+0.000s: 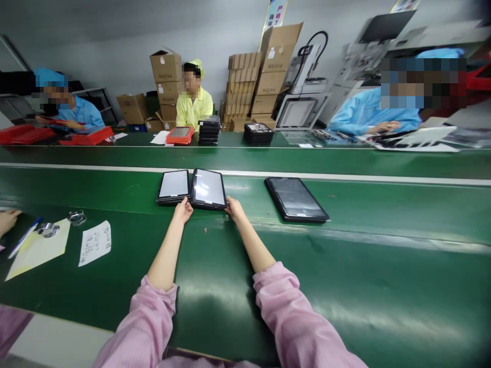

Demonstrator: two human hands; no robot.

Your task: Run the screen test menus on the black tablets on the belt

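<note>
Two bare hands in the head view hold the middle tablet point(209, 188) between them by its near corners, its pale lit screen facing up. The left hand point(183, 210) has its fingers curled nearly closed at the near left corner, next to the left tablet point(174, 185); the right hand point(233, 208) pinches the near right corner, its fingers partly hidden. The left tablet, also lit, lies just beside the middle one, on the far part of the green work surface point(230, 306). Well to the right, apart from both, the right tablet point(298, 198) lies with a dark screen.

On the near left are a handwritten white slip point(95, 243), a yellow sheet point(40, 250), a pen point(23, 238) and shiny metal pieces point(77, 218), with another person's hand point(8, 221) at the edge. On the far side, a person in yellow point(194, 106) sits behind a dark stack point(209, 130) and a red-framed device point(180, 135).
</note>
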